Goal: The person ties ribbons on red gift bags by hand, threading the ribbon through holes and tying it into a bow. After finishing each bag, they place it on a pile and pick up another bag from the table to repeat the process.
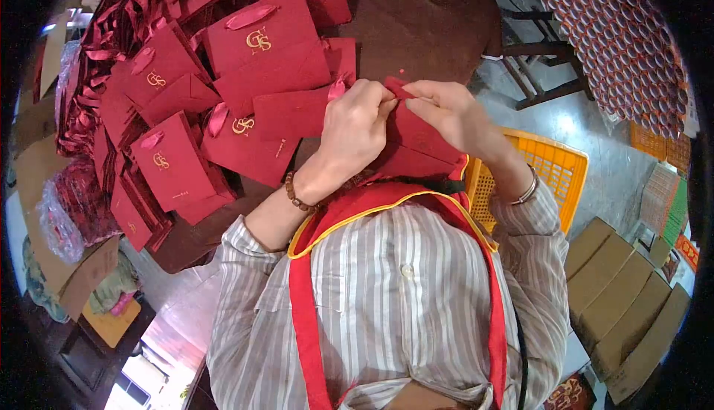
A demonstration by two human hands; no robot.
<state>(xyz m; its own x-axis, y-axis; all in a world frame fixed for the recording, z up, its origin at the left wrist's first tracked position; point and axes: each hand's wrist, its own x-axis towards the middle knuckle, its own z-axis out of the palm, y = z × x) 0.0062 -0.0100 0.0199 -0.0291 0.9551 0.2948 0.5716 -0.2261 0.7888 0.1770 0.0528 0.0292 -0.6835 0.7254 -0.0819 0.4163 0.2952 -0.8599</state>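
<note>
Both forearms bent up in front of the chest, wrists close together over the near edge of the table. Left hand, bead bracelet on the wrist, fingers curled tight, pinching the top edge of a red paper bag. Right hand, bangle on the wrist, also closed narrow, thumb and fingertips nipping the same top edge just beside the left hand's grip; the two hands nearly touch. The bag is held flat-ish between hands and chest, above the red apron, at the table's near edge. Rest of the table, toward its left and far edges: a pile of finished red bags with gold logos and ribbon handles, overlapping. Orange crate just right of the right forearm, on the floor. Cardboard boxes lower right.
</note>
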